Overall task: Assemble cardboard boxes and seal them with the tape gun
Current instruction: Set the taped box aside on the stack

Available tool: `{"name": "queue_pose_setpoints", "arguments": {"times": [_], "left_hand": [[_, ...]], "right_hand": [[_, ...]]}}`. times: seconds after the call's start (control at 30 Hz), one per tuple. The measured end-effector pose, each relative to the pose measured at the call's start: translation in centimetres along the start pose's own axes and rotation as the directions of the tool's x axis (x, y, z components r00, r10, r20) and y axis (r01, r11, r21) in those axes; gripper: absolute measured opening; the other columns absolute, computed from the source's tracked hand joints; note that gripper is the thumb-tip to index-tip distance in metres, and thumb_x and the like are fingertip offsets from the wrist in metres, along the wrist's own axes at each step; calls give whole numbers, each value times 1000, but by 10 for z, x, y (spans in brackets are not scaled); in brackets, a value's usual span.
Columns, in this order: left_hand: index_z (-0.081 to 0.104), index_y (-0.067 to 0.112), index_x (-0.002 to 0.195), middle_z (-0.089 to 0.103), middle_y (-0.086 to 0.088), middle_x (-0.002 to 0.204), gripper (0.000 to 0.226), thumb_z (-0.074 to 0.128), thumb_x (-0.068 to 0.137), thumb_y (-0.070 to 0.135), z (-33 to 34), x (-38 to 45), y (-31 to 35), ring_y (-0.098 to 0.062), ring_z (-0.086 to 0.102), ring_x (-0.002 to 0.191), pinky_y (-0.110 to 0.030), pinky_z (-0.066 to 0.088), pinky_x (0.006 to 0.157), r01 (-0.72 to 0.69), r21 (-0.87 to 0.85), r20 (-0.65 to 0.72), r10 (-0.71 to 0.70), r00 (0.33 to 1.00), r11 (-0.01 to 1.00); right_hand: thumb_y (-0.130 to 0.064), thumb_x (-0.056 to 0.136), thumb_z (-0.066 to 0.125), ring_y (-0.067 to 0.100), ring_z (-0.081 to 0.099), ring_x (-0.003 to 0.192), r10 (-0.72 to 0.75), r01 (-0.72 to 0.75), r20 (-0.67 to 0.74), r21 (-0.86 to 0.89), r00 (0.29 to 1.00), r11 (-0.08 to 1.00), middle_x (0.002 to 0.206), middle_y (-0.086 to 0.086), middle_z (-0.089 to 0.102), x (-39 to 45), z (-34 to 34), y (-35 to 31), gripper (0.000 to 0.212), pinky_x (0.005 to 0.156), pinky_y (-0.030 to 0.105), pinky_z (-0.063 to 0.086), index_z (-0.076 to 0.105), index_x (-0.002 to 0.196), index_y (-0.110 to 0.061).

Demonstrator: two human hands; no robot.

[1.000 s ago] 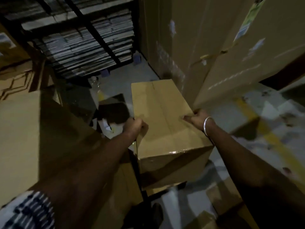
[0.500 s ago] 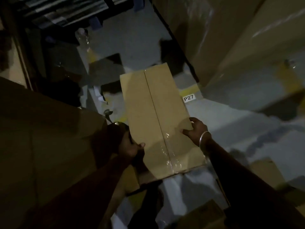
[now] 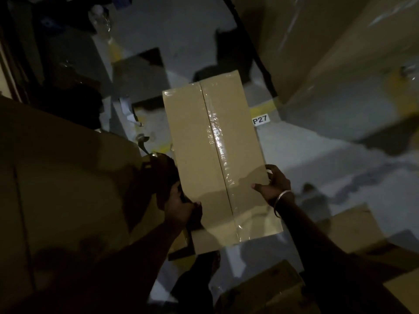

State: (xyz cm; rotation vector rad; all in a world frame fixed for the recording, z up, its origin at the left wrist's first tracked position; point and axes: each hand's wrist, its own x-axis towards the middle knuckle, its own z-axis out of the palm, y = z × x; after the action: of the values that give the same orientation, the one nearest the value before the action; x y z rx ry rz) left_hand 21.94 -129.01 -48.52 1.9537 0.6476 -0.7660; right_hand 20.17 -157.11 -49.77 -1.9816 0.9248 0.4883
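A brown cardboard box fills the middle of the view, its top face toward me. Clear shiny tape runs along its centre seam from the far end to the near end. My right hand grips the box's right edge near the close end, thumb on top. My left hand is at the box's left edge with its thumb over the rim. Its fingers curl round a dark tape gun that sticks up and left in shadow. The box's underside is hidden.
A large flat cardboard sheet lies at the left. Tall cardboard cartons stand at the upper right. On the grey floor are a P27 label, a yellow line and cardboard pieces at the lower right.
The box has tipped from showing its near end to showing its taped top face. My view has dropped toward the floor. Both hands have stayed at its sides.
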Motion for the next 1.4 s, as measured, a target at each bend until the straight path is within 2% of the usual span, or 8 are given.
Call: {"name": "queue_pose_setpoints", "arguments": {"times": [0.13, 0.3, 0.6, 0.83, 0.97, 1.1, 1.17, 1.4], "left_hand": [[43, 11, 142, 62, -9, 129, 75, 81, 78, 10, 5, -7, -9, -30, 56, 122, -48, 46, 105, 20, 76, 32, -23, 999, 997], [48, 6, 137, 63, -17, 124, 51, 69, 91, 8, 5, -12, -1, -35, 57, 118, -43, 48, 101, 4, 193, 28, -9, 1000, 981], [50, 7, 121, 61, -16, 117, 37, 68, 91, 17, 4, 3, 9, -38, 58, 114, -44, 49, 93, 21, 478, 67, -60, 996, 878], [48, 2, 130, 58, -18, 129, 38, 57, 99, 21, 7, -1, 18, -38, 57, 118, -42, 50, 96, -12, 584, 97, -54, 994, 812], [43, 6, 142, 50, -18, 141, 47, 54, 99, 20, 1, -23, 37, -36, 51, 126, -37, 47, 101, 66, 578, 89, -143, 986, 813], [38, 9, 148, 49, -15, 145, 54, 50, 99, 28, -16, -59, 77, -34, 49, 128, -36, 45, 103, 30, 511, 109, -99, 989, 859], [39, 6, 147, 48, -15, 144, 53, 52, 100, 28, -25, -78, 106, -34, 50, 128, -31, 44, 91, 24, 525, 109, -96, 989, 851], [55, 8, 130, 56, -14, 135, 41, 51, 96, 30, -85, -173, 215, -31, 54, 121, -26, 39, 81, -175, 490, 136, 124, 983, 854]], "right_hand": [[-13, 65, 91, 19, 65, 93, 71, -71, -6, 32, 997, 997, 103, 2, 69, -20, -1, 12, 62, 90, 24, 49, 60, 119, -19], [-5, 61, 92, 30, 66, 105, 142, -139, -44, 59, 989, 988, 112, 7, 67, -20, 7, 28, 71, 100, 45, 53, 59, 121, -20], [9, 66, 86, 26, 63, 115, 199, -196, -12, 116, 980, 974, 121, 11, 67, -8, 15, 26, 78, 108, 40, 46, 54, 138, -3], [-14, 71, 83, 28, 64, 112, 199, -199, -9, -100, 980, 975, 115, 6, 69, -16, 15, 18, 69, 99, 28, 47, 56, 135, -17], [-27, 75, 78, 36, 61, 117, 116, -130, -81, -204, 990, 970, 126, 17, 63, -47, 15, -14, 86, 101, 44, 49, 36, 149, -15], [-27, 86, 73, 33, 58, 123, 115, -120, -42, -143, 992, 982, 131, 17, 63, -100, 4, -63, 65, 101, 32, 44, 48, 143, -11], [-31, 87, 73, 29, 60, 121, 145, -146, -17, -128, 989, 981, 126, 13, 68, -124, -3, -85, 49, 98, 26, 43, 60, 130, -13], [-29, 86, 71, 31, 61, 116, 34, -35, -30, -49, 999, 998, 122, 13, 68, -233, -55, -186, 34, 92, 27, 45, 69, 116, -13]]}}
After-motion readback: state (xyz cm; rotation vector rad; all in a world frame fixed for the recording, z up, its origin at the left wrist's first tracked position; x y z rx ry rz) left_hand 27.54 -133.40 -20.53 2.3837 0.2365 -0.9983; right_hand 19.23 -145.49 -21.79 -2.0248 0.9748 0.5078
